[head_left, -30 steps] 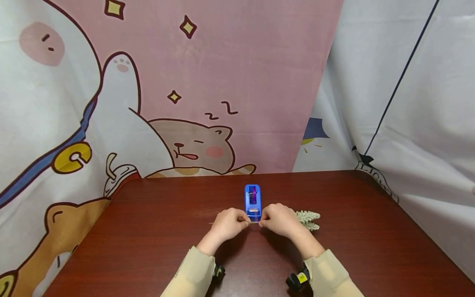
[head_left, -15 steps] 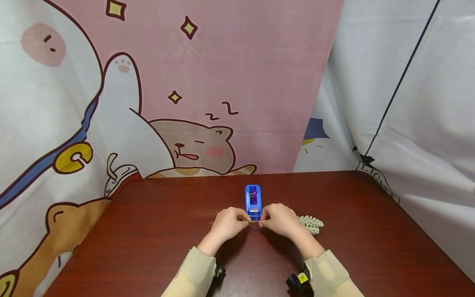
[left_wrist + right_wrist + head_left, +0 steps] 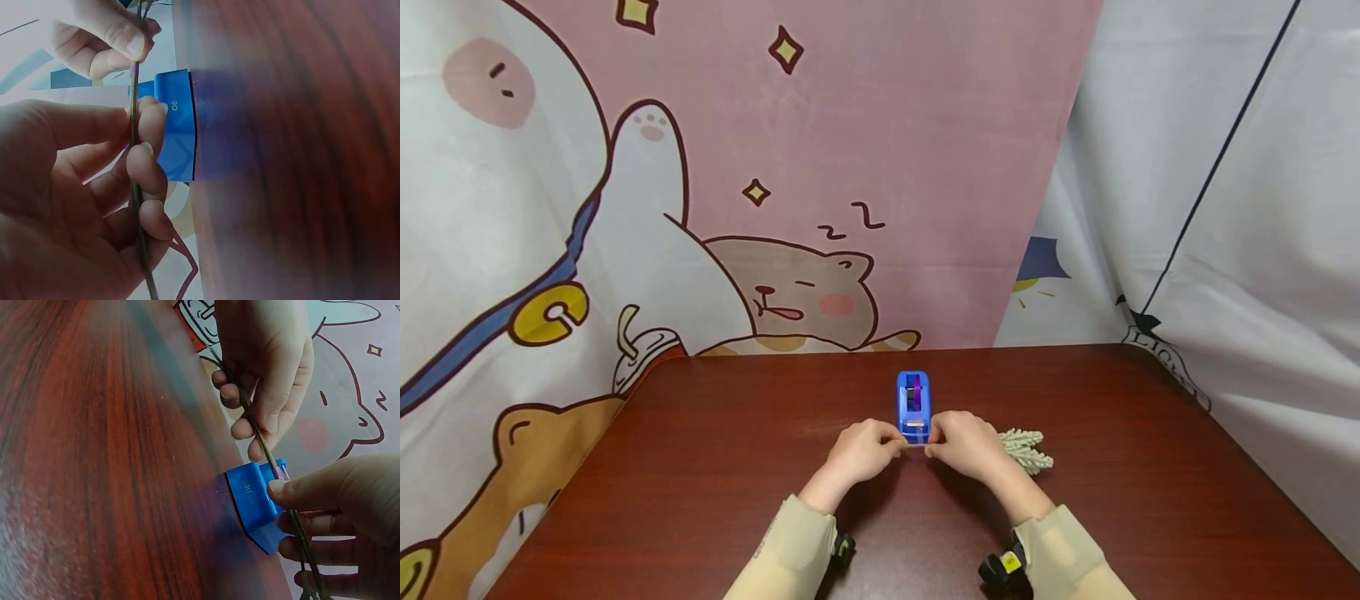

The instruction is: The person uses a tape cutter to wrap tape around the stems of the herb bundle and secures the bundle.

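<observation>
My left hand and right hand pinch a thin bundle of green stems between thumb and fingers. It lies across in front of a blue tape dispenser. Pale green, knobbly flower heads stick out beyond the right hand. Between the two hands, a bit of purplish tape sits against the stems, close to the right thumb. In the left wrist view, the left fingers curl round the lower stems. How far the tape goes round is hidden by the fingers.
The dispenser holds a purple roll and stands on a dark red wooden table. Behind the table's far edge hangs a cartoon-printed cloth. A white cloth hangs along the right side.
The flower heads swing and turn a little beyond the right hand, first to the right, then back with their tips spread. Both hands stay almost in place, still pinching the stems.
</observation>
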{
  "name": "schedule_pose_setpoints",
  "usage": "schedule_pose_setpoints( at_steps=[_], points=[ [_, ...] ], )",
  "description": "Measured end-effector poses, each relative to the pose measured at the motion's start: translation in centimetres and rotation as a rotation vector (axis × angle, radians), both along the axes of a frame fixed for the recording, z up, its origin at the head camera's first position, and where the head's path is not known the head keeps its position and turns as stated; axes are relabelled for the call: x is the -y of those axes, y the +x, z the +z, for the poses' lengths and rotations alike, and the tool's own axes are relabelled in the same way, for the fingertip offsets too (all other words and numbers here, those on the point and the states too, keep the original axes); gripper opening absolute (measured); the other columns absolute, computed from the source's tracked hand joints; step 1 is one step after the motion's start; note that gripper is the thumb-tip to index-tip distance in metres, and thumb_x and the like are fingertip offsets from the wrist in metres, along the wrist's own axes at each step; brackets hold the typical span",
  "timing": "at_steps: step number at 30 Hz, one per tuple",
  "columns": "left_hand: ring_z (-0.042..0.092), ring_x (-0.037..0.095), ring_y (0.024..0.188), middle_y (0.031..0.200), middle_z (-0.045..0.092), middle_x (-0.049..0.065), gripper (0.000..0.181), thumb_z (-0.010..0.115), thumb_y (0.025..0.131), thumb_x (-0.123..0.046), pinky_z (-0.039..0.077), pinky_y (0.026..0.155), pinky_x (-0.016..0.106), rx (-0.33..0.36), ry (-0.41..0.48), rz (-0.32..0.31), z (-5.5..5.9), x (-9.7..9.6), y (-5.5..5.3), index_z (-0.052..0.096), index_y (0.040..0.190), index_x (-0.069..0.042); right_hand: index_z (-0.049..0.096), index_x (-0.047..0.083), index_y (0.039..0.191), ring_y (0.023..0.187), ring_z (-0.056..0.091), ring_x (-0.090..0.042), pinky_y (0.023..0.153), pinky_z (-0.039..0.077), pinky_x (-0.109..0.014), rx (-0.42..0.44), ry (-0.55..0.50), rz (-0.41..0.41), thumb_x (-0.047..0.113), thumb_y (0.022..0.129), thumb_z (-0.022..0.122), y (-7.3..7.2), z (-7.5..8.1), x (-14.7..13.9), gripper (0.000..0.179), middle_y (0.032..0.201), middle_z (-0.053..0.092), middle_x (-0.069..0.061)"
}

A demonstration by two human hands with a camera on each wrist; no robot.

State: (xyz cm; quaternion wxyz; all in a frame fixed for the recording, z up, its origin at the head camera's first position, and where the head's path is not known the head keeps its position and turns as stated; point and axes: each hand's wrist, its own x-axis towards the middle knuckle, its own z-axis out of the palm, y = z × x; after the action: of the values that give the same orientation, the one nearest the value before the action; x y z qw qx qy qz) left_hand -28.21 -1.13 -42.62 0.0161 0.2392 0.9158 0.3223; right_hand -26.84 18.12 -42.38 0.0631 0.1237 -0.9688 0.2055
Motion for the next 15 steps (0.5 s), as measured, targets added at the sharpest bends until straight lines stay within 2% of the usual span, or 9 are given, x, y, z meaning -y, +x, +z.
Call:
schedule_pose_setpoints(
  at_steps=[6, 15],
  points=[
    [0.053, 0.005, 0.064, 0.067, 0.065, -0.011, 0.015, 0.063, 0.092, -0.015, 0.042, 0.062, 0.028, 0.021, -0.011, -0.035, 0.03, 0.02, -0.1, 0.076, 0.083, -0.015, 0.055, 0.023, 0.066, 0.058, 0.049, -0.011, 0.052, 0.041, -0.035, -0.013, 0.0, -0.013, 0.022, 0.076, 0.081, -0.06, -0.05, 0.01, 0.028, 0.065, 0.053, 0.01],
    [0.053, 0.006, 0.067, 0.071, 0.066, -0.012, 0.011, 0.069, 0.087, -0.013, 0.044, 0.064, 0.029, -0.016, 0.026, -0.005, -0.16, 0.14, -0.36, 0.078, 0.084, -0.017, 0.056, 0.023, 0.067, 0.059, 0.048, -0.012, 0.052, 0.039, -0.034, -0.002, -0.029, -0.015, 0.023, 0.076, 0.081, -0.12, 0.09, 0.0, 0.026, 0.066, 0.053, 0.01]
  ],
)
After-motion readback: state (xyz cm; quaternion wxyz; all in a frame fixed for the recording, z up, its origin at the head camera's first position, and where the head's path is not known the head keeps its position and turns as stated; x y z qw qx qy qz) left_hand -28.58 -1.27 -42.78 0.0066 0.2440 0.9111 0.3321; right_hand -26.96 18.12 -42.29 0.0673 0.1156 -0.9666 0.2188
